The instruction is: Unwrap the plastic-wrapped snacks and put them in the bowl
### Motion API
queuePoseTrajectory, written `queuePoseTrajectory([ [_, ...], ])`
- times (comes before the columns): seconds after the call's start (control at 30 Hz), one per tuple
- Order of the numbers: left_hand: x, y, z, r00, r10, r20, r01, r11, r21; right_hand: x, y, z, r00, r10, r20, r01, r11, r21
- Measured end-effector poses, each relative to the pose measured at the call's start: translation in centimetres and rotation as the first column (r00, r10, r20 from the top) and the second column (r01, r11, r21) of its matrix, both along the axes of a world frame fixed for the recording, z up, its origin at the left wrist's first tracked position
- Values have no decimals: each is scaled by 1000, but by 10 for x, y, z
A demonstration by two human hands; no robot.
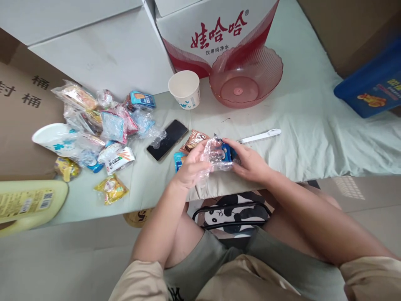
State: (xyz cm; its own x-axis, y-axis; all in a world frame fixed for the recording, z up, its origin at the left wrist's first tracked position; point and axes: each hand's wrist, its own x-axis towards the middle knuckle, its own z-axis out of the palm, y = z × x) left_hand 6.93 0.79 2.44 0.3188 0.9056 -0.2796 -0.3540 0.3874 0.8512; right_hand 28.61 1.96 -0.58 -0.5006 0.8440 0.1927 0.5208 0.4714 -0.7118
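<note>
Beige shirt (244, 280) is filling the foreground; left hand (191, 166) and right hand (250, 162) are gripping a clear wrapper (214, 144) and blue packet (226, 153) near the table (313, 138) edge; slick film, slipping or tearing, could be dropping the packet into the lap (203, 255).

Spread flat, creased at right: pale green cloth (313, 142). Heaped at left: wrapped snacks (114, 125), with tipped cup (52, 140); lying nearer, just apart, yellow packet (112, 189). Standing at far middle: upright cup (189, 100), just left of pink bowl (269, 71), with white-and-red carton (178, 35) behind. Lying mid-cloth: phone (173, 136), partly under clear wrapper (158, 140); to its right, brown packet (194, 140) and blue packet (179, 159), both partly hidden. Farther right: white-handled tool (266, 134).
</note>
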Motion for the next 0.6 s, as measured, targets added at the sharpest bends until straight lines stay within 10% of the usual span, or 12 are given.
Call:
queuePoseTrajectory([
  [0.27,0,1,0,994,98,53,-98,995,-9,-7,3,1,996,7,-85,-8,1000,-11],
  [0.6,-7,-1,5,978,-31,205,40,998,-40,0,8,8,969,-123,-215,36,929,-367],
])
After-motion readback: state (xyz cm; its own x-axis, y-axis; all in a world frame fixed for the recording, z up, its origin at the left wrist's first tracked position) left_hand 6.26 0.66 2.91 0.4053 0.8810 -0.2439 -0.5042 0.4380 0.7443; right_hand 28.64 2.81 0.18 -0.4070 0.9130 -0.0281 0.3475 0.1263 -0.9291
